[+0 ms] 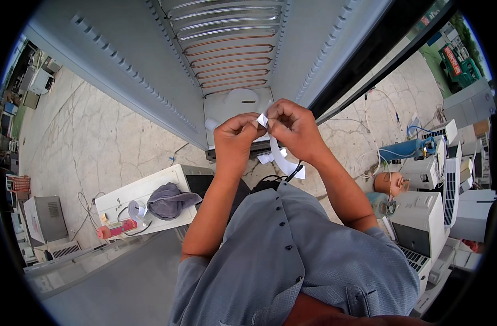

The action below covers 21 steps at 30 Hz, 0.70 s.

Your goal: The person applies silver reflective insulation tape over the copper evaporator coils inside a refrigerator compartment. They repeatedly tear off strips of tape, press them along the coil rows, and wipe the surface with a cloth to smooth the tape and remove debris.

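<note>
My left hand (235, 140) and my right hand (296, 130) meet in front of an upright open fridge cabinet (151, 70). Both pinch one end of a white strip of tape (279, 157) between thumb and fingers. A small folded white corner shows between the fingertips. From the right hand the strip hangs down in a curve toward my shirt. White scraps (265, 158) lie below it, near the cabinet's bottom edge. Inside the cabinet, copper tubing (229, 61) runs in rows up the back wall, silvery toward the top.
Left of me, a white panel (137, 190) bears a grey cloth (170, 201), a roll of white tape (136, 209) and a red-pink tool (118, 228). To the right stand a blue gas cylinder (406, 149), a brown tank (388, 183), loose hoses and several white appliances. The concrete floor is cracked.
</note>
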Motion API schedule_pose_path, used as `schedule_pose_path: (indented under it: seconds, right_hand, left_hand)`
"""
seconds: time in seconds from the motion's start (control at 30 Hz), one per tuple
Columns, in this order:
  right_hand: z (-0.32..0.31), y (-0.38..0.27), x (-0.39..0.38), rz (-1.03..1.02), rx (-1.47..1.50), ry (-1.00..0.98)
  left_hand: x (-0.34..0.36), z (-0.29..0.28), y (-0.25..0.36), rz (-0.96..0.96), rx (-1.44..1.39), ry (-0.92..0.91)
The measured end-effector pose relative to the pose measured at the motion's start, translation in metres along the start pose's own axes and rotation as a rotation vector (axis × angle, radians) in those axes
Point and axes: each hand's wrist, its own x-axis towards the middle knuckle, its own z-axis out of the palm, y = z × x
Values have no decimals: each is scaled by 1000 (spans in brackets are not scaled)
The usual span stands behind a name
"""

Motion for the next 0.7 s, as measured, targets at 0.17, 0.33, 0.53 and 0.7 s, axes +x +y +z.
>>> schedule_pose_path:
  seconds: [0.17, 0.33, 0.53, 0.7]
  right_hand:
    - [-4, 7, -1, 109, 303, 60]
    - [-3, 19, -4, 165, 355, 133]
    - [8, 18, -9, 129, 54, 196]
    - [-1, 19, -6, 271, 503, 339]
  left_hand:
    - [3, -1, -5, -177, -361, 39]
    - [4, 0, -20, -159, -341, 65]
    - [0, 4, -22, -94, -160, 21]
    - [3, -3, -29, -324, -634, 119]
